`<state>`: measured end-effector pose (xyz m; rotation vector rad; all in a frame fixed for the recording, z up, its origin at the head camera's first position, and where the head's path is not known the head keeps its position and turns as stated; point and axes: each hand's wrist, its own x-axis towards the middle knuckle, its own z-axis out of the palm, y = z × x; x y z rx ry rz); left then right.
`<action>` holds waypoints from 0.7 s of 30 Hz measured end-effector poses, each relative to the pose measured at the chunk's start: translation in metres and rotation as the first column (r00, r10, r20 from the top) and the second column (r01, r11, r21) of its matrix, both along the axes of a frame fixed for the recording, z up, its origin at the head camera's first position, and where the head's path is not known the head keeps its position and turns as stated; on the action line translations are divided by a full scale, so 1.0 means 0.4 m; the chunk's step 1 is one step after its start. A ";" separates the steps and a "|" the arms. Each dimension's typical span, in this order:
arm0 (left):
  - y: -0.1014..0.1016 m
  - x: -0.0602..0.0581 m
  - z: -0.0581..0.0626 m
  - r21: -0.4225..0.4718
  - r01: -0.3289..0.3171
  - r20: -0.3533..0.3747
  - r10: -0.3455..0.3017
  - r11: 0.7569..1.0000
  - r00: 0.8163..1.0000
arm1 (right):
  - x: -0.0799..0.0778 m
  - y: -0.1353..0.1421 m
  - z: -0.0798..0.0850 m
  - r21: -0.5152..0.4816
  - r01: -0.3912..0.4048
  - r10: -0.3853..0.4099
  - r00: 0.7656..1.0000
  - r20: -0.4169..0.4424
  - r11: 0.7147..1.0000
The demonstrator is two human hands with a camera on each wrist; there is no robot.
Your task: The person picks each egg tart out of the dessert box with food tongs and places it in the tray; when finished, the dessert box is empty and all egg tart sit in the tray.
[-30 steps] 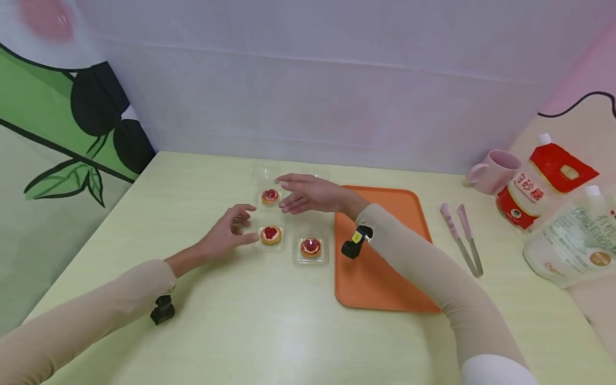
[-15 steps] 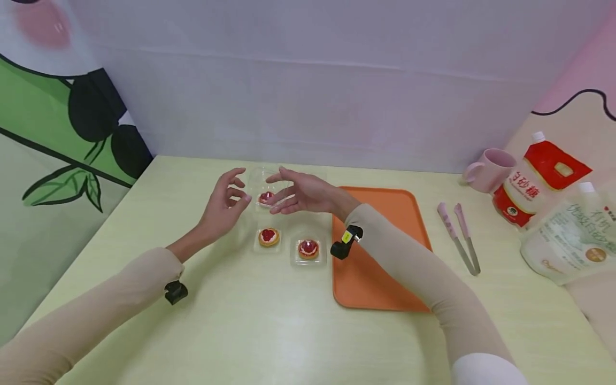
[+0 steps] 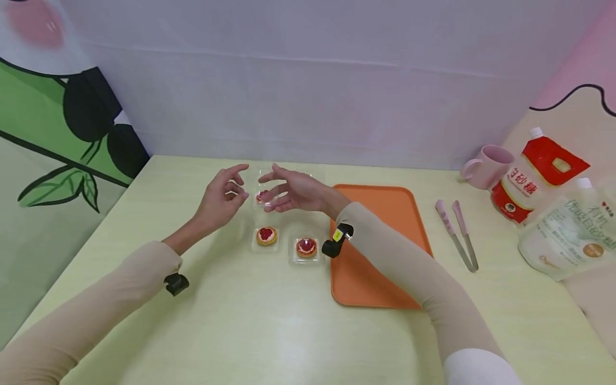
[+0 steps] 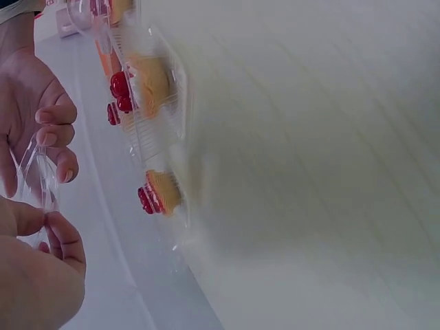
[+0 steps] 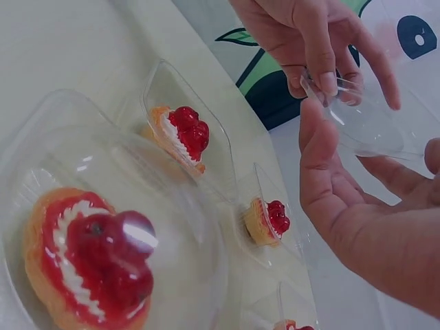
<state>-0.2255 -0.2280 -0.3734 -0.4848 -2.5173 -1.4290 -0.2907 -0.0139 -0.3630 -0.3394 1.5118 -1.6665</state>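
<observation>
Our left hand (image 3: 218, 199) and right hand (image 3: 299, 191) hold a clear, curved plastic lid (image 5: 364, 124).
Below our fingers (image 5: 320, 58), glossy boxed tarts (image 3: 267, 236) sit on a pale, grained table (image 3: 216, 331); a creased backdrop (image 3: 308, 96) rises beyond.

Visibility check: clear plastic piece (image 5: 368, 124) nearly lost to you in the head view.
Your right hand (image 3: 295, 191) partly covers the far tart (image 3: 261, 197); your right sleeve (image 3: 394, 256) hides part of the orange tray (image 3: 385, 206). The right edge cuts off the translucent bag (image 3: 563, 240), and you cannot read the smallest print on the red bag (image 3: 534, 182). Your right wrist view crops the nearest tart (image 5: 89, 268) below; your left wrist view crops your left hand (image 4: 38, 268).
</observation>
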 end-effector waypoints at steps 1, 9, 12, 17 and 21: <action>-0.003 -0.004 0.003 0.001 -0.004 0.013 0.004 1.000 1.000 | 0.000 -0.004 0.001 -0.005 0.013 -0.013 1.000 0.002 1.000; -0.040 -0.017 0.042 -0.007 -0.042 0.133 0.042 0.999 0.990 | -0.003 -0.042 0.009 0.001 0.079 -0.079 0.995 -0.060 0.997; -0.059 -0.025 0.051 -0.006 -0.059 0.187 0.059 0.998 0.981 | -0.012 -0.061 0.002 -0.001 0.093 -0.093 0.989 -0.119 0.996; -0.097 -0.044 0.056 -0.039 -0.038 0.307 0.049 0.998 0.951 | -0.018 -0.094 -0.017 0.007 0.097 -0.092 0.967 -0.236 0.995; -0.129 -0.056 0.051 -0.104 -0.015 0.373 0.053 0.994 0.926 | -0.018 -0.110 -0.027 0.044 0.076 -0.058 0.947 -0.316 0.996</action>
